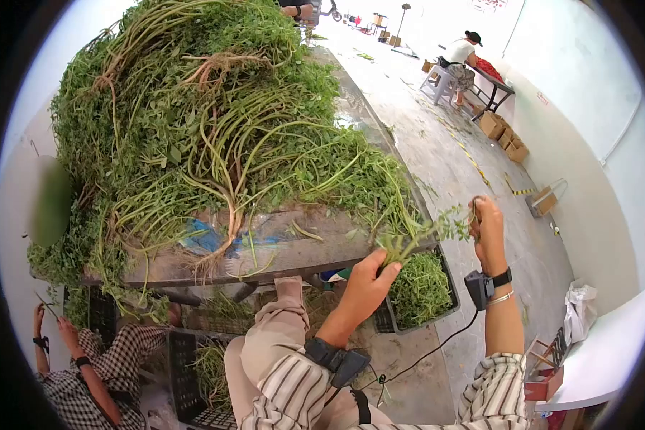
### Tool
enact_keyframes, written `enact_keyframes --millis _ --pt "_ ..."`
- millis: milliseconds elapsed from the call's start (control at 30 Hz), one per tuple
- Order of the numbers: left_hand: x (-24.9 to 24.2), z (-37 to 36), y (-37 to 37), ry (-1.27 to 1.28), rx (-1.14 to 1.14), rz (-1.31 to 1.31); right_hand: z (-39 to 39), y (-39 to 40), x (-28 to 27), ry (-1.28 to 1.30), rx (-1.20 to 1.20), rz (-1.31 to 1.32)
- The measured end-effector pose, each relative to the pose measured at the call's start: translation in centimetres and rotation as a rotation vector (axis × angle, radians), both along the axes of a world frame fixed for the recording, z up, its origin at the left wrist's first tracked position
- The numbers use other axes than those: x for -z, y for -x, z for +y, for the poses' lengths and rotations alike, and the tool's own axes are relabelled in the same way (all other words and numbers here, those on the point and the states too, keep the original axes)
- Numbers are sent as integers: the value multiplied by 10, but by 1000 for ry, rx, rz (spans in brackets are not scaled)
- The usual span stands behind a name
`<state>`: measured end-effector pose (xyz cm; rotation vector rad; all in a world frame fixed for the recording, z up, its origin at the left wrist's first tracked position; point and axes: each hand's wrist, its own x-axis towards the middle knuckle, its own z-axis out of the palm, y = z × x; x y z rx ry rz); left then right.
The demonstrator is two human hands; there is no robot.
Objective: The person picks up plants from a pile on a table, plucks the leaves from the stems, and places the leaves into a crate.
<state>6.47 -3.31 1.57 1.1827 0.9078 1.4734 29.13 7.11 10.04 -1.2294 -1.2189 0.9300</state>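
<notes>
My left hand (369, 283) is closed around the cut ends of a small bunch of green stems (401, 249), near the front right corner of the table. To its right, my right hand (486, 223) is raised with its fingers curled at the leafy tips (451, 223); a small dark thing shows at its fingers, too small to name. Below the bunch stands a black crate (453, 304) holding green sprigs (421, 290). A large heap of leafy plants (265, 107) with long stems and roots covers much of the table (279, 254).
A co-worker in checked clothes (93, 358) sits at the lower left. Another black crate (183, 380) stands between us. A cable runs from my right wrist device (479, 289). Farther back, a person (460, 57) sits at a small table (505, 87) beside cardboard boxes (505, 136).
</notes>
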Motion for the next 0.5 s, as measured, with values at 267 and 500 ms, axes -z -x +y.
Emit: enact_keyframes --millis 267,500 --pt "25 -7 -12 42 165 587 -21 -59 92 225 52 -86" --pt "34 -7 -16 -15 147 574 -19 -88 158 257 -11 -251"
